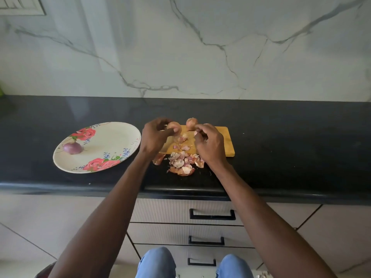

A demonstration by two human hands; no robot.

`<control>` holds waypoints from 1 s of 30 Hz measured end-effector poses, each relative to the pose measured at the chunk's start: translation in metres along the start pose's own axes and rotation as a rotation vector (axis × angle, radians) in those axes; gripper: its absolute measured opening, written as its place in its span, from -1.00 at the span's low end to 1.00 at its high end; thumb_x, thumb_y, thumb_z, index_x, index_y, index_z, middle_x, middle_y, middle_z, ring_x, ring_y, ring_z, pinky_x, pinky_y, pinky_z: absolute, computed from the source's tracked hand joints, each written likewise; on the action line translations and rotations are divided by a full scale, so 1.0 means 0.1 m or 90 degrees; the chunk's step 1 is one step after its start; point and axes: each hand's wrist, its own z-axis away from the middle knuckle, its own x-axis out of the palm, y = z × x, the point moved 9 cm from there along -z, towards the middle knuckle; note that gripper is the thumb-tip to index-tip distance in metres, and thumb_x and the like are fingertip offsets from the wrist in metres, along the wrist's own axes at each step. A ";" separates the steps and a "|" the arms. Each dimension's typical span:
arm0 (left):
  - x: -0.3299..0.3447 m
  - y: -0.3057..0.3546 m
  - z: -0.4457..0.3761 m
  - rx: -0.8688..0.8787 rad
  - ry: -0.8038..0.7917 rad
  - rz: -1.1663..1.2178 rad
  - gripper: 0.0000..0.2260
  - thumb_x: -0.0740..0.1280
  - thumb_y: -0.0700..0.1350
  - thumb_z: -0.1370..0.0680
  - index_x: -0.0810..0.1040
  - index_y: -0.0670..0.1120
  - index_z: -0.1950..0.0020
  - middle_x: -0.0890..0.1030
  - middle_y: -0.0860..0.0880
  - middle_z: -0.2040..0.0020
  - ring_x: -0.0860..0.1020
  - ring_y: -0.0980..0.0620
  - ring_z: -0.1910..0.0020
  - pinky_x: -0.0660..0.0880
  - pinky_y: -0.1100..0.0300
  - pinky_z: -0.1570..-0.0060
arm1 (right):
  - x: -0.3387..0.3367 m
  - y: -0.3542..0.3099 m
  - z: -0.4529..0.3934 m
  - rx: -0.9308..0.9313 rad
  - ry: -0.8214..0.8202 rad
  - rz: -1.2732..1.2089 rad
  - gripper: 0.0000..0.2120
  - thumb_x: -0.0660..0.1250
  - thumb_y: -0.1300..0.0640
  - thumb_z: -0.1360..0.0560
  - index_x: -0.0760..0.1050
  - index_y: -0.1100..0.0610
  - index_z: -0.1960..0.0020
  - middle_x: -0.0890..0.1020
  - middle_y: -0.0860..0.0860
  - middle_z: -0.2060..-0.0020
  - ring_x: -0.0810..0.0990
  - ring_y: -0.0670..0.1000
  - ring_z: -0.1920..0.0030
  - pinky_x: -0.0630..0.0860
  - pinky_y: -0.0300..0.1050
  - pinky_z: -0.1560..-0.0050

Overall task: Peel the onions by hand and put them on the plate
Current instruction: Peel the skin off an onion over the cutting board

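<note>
On the black worktop [281, 137], the left hand [153, 138] grips an unpeeled onion [174, 126] over the cutting board [226, 143]; right hand [208, 144] fingers pinch a peel scrap [195, 133]. One peeled onion [73, 147] lies on the plate [112, 141].

Bare counter [301, 137] is seen to the right of the cutting board [226, 141] and along the far edge below the marble wall [180, 47]. The left side is occupied by the floral plate [120, 135], just beside the board. The near centre is blocked by a heap of peels [183, 163]. An unpeeled onion [191, 123] stands at the board's far edge.
</note>
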 end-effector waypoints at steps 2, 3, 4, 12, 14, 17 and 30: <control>0.01 0.08 0.14 0.031 -0.004 0.061 -0.74 0.55 -0.04 -0.46 0.64 0.08 -0.11 0.71 0.09 -0.01 0.67 0.10 0.00 0.61 0.12 0.02 | 0.06 0.14 0.02 0.150 -0.044 -0.125 -0.79 0.40 0.22 -0.56 0.64 0.17 -0.19 0.67 0.08 -0.04 0.62 -0.08 0.00 0.55 -0.32 -0.05; 0.03 0.12 0.21 0.048 -0.012 0.079 -0.74 0.55 -0.05 -0.46 0.64 0.08 -0.12 0.71 0.08 -0.02 0.67 0.11 -0.02 0.60 0.14 -0.01 | 0.11 0.22 0.05 0.224 -0.067 -0.199 -0.77 0.41 0.14 -0.57 0.64 0.13 -0.21 0.67 0.03 -0.06 0.65 -0.06 -0.06 0.59 -0.17 -0.14; 0.05 0.16 0.27 0.068 -0.019 0.087 -0.74 0.55 -0.07 -0.47 0.64 0.07 -0.13 0.71 0.08 -0.04 0.67 0.12 -0.05 0.60 0.16 -0.04 | 0.15 0.26 0.08 0.272 -0.089 -0.262 -0.73 0.43 0.09 -0.56 0.62 0.11 -0.24 0.68 -0.02 -0.07 0.66 -0.02 -0.12 0.60 -0.01 -0.21; 0.19 0.23 0.45 0.158 -0.063 -0.034 -0.56 0.47 -0.26 -0.52 0.52 -0.12 -0.39 0.63 -0.01 -0.25 0.60 0.19 -0.22 0.54 0.26 -0.22 | 0.20 0.12 0.17 0.305 -0.175 -0.400 -0.73 0.55 0.17 -0.44 0.68 -0.06 -0.11 0.64 0.15 -0.21 0.69 0.13 -0.15 0.63 0.15 -0.17; 0.19 0.21 0.44 0.146 -0.071 -0.015 -0.57 0.45 -0.28 -0.54 0.52 -0.14 -0.40 0.64 -0.03 -0.25 0.61 0.20 -0.20 0.56 0.22 -0.22 | 0.17 0.12 0.14 0.291 -0.165 -0.379 -0.68 0.54 0.23 -0.43 0.67 -0.03 -0.13 0.60 0.17 -0.25 0.66 0.06 -0.19 0.66 -0.01 -0.09; 0.22 0.17 0.44 0.130 -0.094 0.014 -0.54 0.47 -0.25 -0.53 0.50 -0.14 -0.43 0.65 -0.03 -0.24 0.63 0.16 -0.20 0.57 0.19 -0.20 | 0.17 0.14 0.13 0.290 -0.171 -0.390 -0.67 0.49 0.32 -0.47 0.63 0.09 -0.20 0.65 0.12 -0.20 0.67 -0.01 -0.18 0.62 -0.19 0.00; 0.22 0.27 0.43 0.157 -0.077 -0.067 -0.49 0.59 -0.11 -0.42 0.52 -0.02 -0.32 0.61 0.11 -0.10 0.61 0.26 -0.01 0.59 0.32 0.05 | 0.18 0.08 0.11 0.260 -0.165 -0.362 -0.83 0.37 0.34 -0.58 0.62 0.27 -0.16 0.60 0.08 -0.11 0.74 0.03 0.13 0.70 -0.09 0.09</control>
